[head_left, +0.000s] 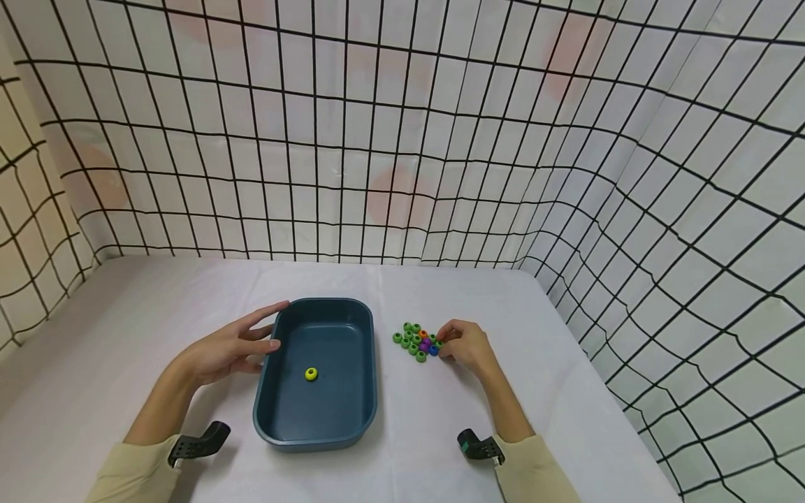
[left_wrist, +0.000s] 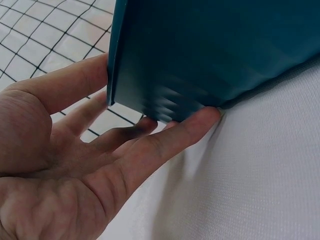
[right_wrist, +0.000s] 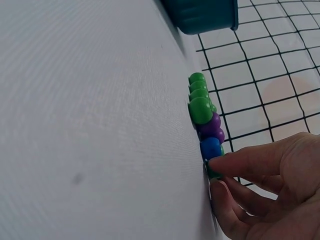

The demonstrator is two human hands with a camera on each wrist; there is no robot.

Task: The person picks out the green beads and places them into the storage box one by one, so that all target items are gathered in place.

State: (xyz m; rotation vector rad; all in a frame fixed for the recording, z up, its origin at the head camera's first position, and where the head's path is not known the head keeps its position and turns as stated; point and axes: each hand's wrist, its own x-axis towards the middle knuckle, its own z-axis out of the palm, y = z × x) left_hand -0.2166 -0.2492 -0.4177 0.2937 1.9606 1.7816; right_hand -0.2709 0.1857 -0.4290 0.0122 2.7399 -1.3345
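A dark teal tray (head_left: 333, 412) stands on the white cloth, with one yellow bead (head_left: 311, 378) lying in it. My left hand (head_left: 220, 351) is at the tray's left side, fingers spread and fairly straight. In the left wrist view its fingertips touch the tray's rim and outer wall. To the right of the tray lies a cluster of green beads (head_left: 405, 343) with an orange bead (head_left: 423, 334), purple beads (head_left: 424, 347) and a blue bead (head_left: 434, 351). At the cluster's right end my right hand (head_left: 470, 346) pinches a green bead (right_wrist: 212, 171) between thumb and finger.
White cloth (head_left: 434, 440) covers the table. A black wire grid (head_left: 342, 147) runs along the back edge and both sides, with white sheeting behind it. A black wrist camera (head_left: 201, 441) sits at the left sleeve, another camera (head_left: 479, 447) at the right sleeve.
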